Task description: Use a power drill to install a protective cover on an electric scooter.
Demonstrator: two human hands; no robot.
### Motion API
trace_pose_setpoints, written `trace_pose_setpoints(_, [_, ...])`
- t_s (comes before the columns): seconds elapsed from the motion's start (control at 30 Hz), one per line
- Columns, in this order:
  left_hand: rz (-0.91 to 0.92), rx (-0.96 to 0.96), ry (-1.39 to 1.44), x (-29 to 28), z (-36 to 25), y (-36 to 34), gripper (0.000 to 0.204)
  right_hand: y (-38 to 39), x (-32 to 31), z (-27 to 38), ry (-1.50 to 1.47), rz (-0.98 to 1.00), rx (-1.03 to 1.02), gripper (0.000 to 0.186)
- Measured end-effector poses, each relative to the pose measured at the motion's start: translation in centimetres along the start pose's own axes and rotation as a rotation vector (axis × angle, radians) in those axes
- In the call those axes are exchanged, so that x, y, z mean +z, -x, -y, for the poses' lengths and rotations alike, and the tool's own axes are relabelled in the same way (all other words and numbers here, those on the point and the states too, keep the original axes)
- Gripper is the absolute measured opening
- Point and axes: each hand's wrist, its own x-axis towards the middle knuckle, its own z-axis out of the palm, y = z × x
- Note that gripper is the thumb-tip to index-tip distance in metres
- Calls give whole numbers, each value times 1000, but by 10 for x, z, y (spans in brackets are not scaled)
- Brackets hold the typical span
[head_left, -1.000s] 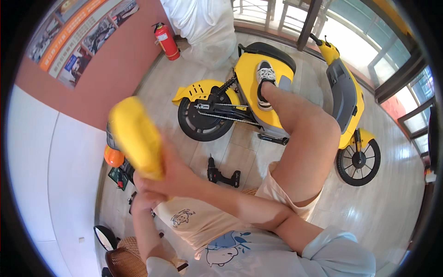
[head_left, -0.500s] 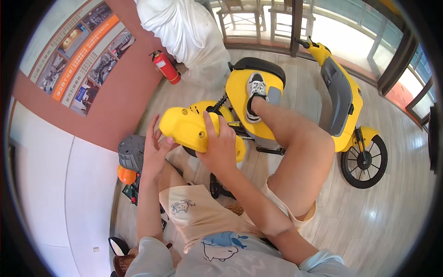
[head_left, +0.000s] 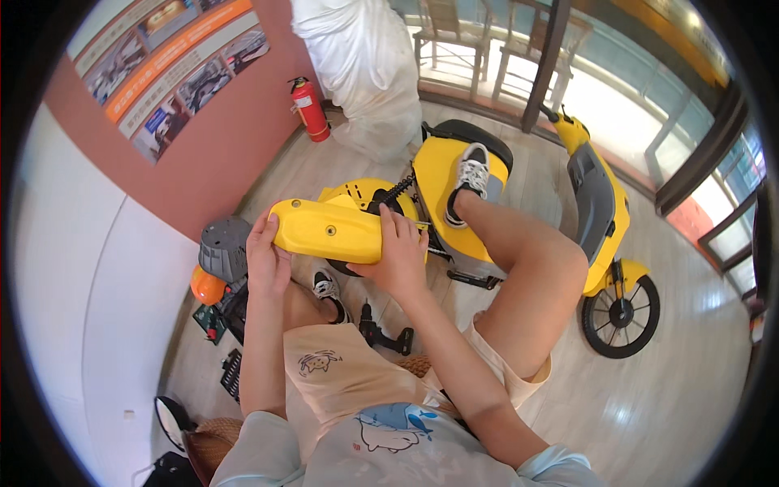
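Between my two hands is a long yellow plastic cover point(head_left: 329, 233) with two screw holes, held up above the rear wheel of a yellow scooter point(head_left: 454, 195) that lies on its side. My left hand point(head_left: 266, 256) grips the cover's left end, thumb on top. Around its right end close the fingers of my right hand point(head_left: 393, 256). Behind the cover, the yellow rear fender point(head_left: 357, 193) and a black coil spring point(head_left: 399, 188) partly show. My right foot, in a black and white sneaker point(head_left: 471, 174), rests on the scooter body.
A black power drill point(head_left: 381, 331) lies on the floor between my legs. To the left are a dark grey plastic part point(head_left: 223, 247), an orange helmet-like object point(head_left: 207, 286) and a black tool tray point(head_left: 231, 375). A red fire extinguisher point(head_left: 310, 109) stands by the wall. The scooter's front wheel point(head_left: 621, 316) is at right.
The yellow cover has turned in my hands, and its long smooth face now shows. My right hand has shifted toward its right end. The whole view has swung slightly.
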Motion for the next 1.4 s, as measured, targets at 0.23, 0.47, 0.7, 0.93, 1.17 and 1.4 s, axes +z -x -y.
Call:
trace_pose_setpoints(0.23, [-94,-87,118,-88,5,21,33,37,36,13,37,102,-219,94])
trace_pose_setpoints(0.47, [94,134,-1291,-131,43,15,46,78,83,-20,65,274,7,90])
trace_pose_setpoints(0.7, [678,-372,-1808,-103,54,-38,38,76,122,-69,211,354,201,91])
trace_pose_setpoints(0.93, [1293,-548,-1792,-72,148,-23,26,-16,172,-141,458,290,44,95])
trace_pose_setpoints(1.17, [1356,-316,-1617,-53,204,-21,31,-89,224,-187,444,376,-83,90])
trace_pose_setpoints(1.4, [1203,-241,-1670,-33,220,-38,25,-101,251,-209,388,348,-203,89])
